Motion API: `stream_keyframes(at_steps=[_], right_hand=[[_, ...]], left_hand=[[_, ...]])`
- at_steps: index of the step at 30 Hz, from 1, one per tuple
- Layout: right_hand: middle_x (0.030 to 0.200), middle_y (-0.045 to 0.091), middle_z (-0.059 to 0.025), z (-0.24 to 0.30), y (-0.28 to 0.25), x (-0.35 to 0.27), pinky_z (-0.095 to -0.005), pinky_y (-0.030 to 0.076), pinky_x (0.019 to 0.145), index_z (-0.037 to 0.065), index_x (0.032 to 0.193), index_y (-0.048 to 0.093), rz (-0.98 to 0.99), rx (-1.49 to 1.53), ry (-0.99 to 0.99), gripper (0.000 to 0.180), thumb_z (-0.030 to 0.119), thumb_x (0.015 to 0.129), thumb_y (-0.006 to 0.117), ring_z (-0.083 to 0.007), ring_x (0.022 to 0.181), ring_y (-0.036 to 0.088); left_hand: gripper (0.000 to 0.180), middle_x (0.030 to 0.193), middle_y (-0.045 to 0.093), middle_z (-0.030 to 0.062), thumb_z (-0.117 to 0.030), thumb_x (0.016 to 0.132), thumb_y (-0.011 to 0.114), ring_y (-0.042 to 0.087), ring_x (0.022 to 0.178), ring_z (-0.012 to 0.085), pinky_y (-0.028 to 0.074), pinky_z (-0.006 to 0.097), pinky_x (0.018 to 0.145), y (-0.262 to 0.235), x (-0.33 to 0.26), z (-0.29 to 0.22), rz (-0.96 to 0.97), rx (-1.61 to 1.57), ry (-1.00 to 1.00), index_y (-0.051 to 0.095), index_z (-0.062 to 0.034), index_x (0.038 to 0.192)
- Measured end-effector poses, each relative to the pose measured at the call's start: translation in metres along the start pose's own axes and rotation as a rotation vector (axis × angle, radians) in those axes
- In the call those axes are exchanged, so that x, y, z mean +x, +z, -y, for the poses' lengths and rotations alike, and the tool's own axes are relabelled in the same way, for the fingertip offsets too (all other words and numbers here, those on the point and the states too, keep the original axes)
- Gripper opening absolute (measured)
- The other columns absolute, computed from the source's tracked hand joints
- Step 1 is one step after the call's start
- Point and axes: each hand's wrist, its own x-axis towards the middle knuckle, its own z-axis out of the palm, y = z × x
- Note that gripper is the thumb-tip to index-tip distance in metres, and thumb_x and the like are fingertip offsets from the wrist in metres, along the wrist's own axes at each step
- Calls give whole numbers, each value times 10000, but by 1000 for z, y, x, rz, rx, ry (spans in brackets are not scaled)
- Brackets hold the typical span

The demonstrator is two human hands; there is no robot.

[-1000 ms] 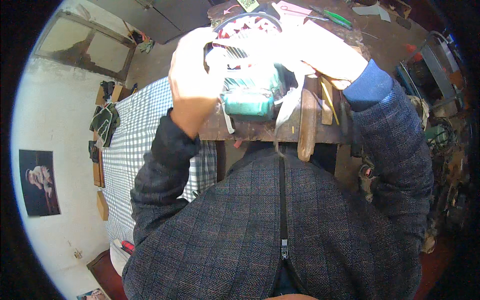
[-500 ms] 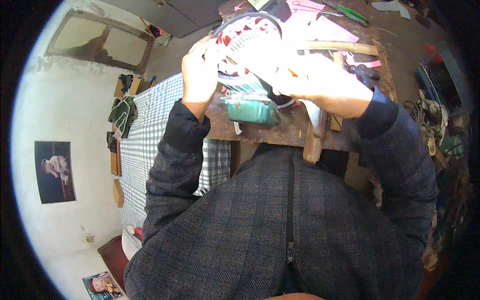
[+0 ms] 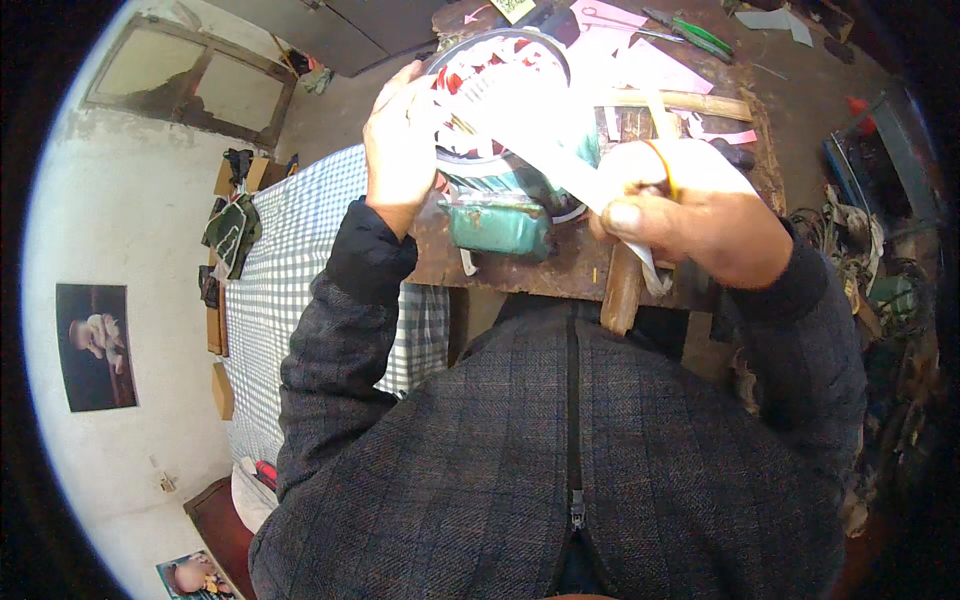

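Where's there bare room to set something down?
The checked cloth looks bare between left sleeve and brown cartons. The table has a small, nearly bare patch between the green box and the overhanging wooden bar. Its far right is crowded with pink paper and a green-handled tool.

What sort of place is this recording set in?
Probably a small repair workshop, perhaps inside a home: a scuffed workbench holds what looks like an electric motor's green casing, a green-handled tool lies near its far side, and a checkered cloth drapes a surface at left.
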Motion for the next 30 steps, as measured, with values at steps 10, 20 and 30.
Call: stream_keyframes(at_steps=[10,20,30], right_hand=[[1098,694,-158,23,-31,-27,-296,534,826,-15,1205,654,-487,-378,-359,310,129,939,717,-200,985,680],[946,675,-117,6,-44,-44,-212,441,556,-6,1187,613,-438,488,-331,259,207,1042,590,-92,661,616],[764,723,-99,-10,-30,-104,-300,468,509,30,848,717,-199,-36,-540,199,179,824,848,-183,576,653]], left_hand=[[624,1404,591,240,-75,945,644,633,1227,293,521,360,1048,-15,25,-4,209,-625,-413,399,90,1495],[542,1233,683,195,-127,907,719,674,1116,259,537,365,984,-7,41,11,437,-297,-296,530,41,1386],[563,1240,679,223,-149,877,728,673,1146,279,513,378,1046,-16,45,6,497,-176,-178,537,59,1364]])
